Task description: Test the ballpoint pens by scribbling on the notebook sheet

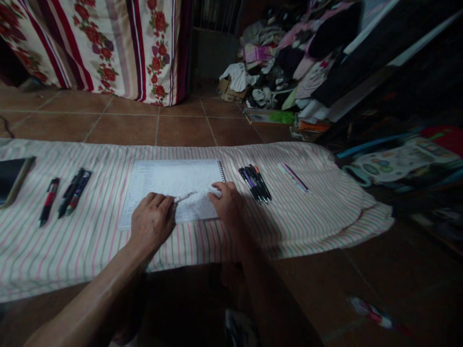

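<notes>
The left hand (152,221) is closed on a white pen (184,196), which lies slanted over the open notebook (170,178). The right hand (227,202) rests curled at the notebook's right edge, fingertips against a small white thing (216,191); whether it grips it I cannot tell. On the striped cloth (90,246) lie three pens (68,193) at left, a cluster (255,183) of seemingly four at right, and one pink pen (294,178) beyond

Brown tiled floor (181,127) carries a pink-and-grey striped cloth (307,212). On the cloth: open spiral notebook (173,178) under both hands. Left of left hand (152,221): two dark pens (74,192) side by side, red-black pen (49,200), then a dark flat case (12,178). Right of right hand (227,202): cluster of pens (255,183); pink pen (294,178) beyond.
</notes>
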`<action>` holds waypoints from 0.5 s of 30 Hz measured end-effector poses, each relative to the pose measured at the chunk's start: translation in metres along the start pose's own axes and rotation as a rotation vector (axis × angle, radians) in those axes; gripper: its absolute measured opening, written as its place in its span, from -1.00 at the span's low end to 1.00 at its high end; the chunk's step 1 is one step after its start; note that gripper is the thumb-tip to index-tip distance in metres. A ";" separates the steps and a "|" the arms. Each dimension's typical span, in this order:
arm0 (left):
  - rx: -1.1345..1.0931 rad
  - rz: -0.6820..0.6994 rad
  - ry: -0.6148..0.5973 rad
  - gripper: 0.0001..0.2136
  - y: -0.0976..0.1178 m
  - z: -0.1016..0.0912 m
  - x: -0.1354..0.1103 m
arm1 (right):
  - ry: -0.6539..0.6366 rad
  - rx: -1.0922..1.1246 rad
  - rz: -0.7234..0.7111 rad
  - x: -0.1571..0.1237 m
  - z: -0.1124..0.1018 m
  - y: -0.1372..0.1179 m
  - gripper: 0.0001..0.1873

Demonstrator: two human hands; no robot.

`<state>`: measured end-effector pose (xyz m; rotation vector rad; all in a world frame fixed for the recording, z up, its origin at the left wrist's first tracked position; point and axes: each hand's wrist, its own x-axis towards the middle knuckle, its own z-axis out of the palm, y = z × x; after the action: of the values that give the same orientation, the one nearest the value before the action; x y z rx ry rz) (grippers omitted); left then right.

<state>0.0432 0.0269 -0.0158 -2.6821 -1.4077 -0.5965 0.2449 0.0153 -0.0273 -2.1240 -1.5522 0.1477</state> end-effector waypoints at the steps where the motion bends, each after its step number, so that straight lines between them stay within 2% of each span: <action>1: 0.002 0.001 0.000 -0.77 0.000 0.000 0.000 | -0.001 -0.002 -0.002 0.000 0.000 -0.001 -0.76; 11: 0.040 0.012 0.007 -0.78 -0.001 0.001 0.000 | 0.031 0.044 -0.015 -0.001 0.001 0.001 -0.76; 13: 0.040 0.009 0.002 -0.78 -0.001 0.001 0.000 | 0.040 0.098 -0.052 0.000 0.001 0.000 -0.77; 15: 0.034 0.007 -0.001 -0.77 -0.002 0.000 0.000 | 0.041 0.162 -0.156 0.000 0.001 -0.002 -0.76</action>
<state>0.0418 0.0278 -0.0162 -2.6608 -1.3954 -0.5654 0.2427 0.0159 -0.0275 -1.8637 -1.6180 0.1689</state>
